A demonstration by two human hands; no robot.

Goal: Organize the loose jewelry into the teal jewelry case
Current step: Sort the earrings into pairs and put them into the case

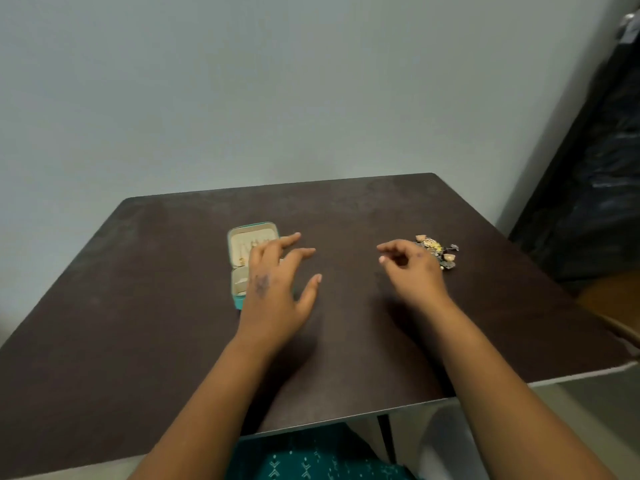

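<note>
The teal jewelry case (239, 244) lies open on the dark brown table (173, 306), its cream lining showing a few small gold pieces. My left hand (277, 282) hovers over the case's right side with fingers spread and straight, covering part of it and holding nothing. A small pile of loose jewelry (438, 251), gold and dark pieces, lies to the right. My right hand (412, 268) is just left of that pile, fingers loosely curled; nothing shows between them.
A plain pale wall stands right behind the table's far edge. Dark black plastic bags (595, 168) fill the right side beyond the table. A strip of wooden furniture (620, 327) shows at the right edge. My teal patterned clothing (311, 459) is below the near edge.
</note>
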